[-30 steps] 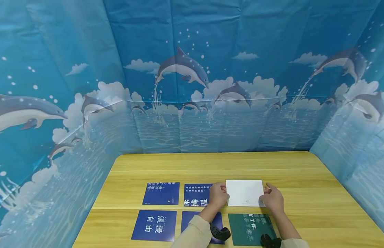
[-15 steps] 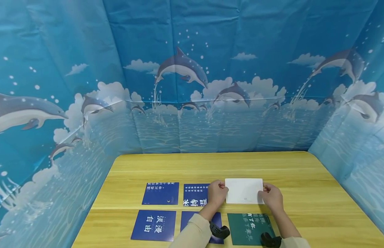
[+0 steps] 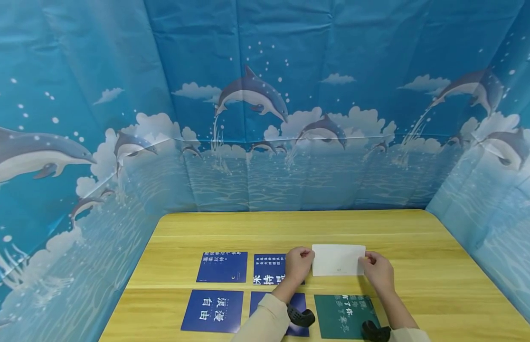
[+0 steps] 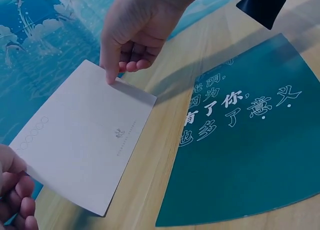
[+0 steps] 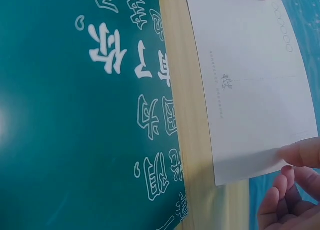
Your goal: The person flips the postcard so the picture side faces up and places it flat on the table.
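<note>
A white postcard (image 3: 338,260) is held by both hands, its plain back towards me and its near edge raised off the table. My left hand (image 3: 298,264) pinches the left edge between thumb and fingers. At the right edge, my right hand (image 3: 378,272) pinches it the same way. In the left wrist view, the card (image 4: 90,140) shows a row of small circles and a little printed emblem. A green card (image 3: 346,316) with white lettering lies just below, partly covered by the right wrist's black device (image 3: 375,331).
Several blue cards lie on the wooden table (image 3: 256,228): two on the far row, one with lettering (image 3: 222,266) and one partly behind my left hand (image 3: 269,270); two nearer, one at left (image 3: 211,311) and one partly under my left forearm (image 3: 298,304). A dolphin-printed curtain (image 3: 265,180) surrounds the table.
The white postcard has tilted, appearing shorter from top to bottom, and its near edge has moved up and away from the green card. Both hands keep pinching it.
</note>
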`<state>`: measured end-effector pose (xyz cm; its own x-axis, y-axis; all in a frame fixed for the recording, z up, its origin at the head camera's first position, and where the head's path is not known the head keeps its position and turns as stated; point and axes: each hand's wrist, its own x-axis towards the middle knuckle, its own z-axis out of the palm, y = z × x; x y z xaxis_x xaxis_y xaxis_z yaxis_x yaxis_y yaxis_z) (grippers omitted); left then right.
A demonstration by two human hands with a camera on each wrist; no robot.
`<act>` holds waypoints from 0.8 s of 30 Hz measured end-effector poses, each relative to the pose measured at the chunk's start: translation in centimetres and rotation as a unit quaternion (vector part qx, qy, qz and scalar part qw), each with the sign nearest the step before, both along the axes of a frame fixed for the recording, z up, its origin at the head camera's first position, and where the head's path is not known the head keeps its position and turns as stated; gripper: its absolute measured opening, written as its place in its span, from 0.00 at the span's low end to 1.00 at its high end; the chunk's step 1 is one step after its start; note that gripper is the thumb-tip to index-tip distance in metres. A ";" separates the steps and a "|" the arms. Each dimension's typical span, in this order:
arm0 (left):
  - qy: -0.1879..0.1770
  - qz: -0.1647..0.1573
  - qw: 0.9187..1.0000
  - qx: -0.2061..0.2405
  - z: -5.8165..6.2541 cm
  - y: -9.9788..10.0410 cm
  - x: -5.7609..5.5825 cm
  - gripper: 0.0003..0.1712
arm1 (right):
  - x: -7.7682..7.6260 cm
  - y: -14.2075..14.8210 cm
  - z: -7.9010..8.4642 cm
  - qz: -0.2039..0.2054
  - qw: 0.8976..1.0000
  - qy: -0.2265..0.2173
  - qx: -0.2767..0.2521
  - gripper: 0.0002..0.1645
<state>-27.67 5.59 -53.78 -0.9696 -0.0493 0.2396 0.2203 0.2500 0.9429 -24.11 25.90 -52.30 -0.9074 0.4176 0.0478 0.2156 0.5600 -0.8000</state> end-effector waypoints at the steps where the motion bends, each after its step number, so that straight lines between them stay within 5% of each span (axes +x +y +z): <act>1: -0.003 -0.002 1.000 0.005 0.0 0.0 0.0 0.05 | -0.2 0.2 -0.4 -0.004 1.000 0.002 0.000 0.21; 10: -0.081 -0.047 0.994 0.061 0.5 -0.4 -0.1 0.08 | -2.9 3.8 -6.8 -0.007 0.999 0.027 0.020 0.25; 24: -0.125 -0.078 0.983 0.107 0.0 -0.6 -0.2 0.14 | -2.6 4.5 -7.1 -0.027 0.995 0.021 -0.092 0.26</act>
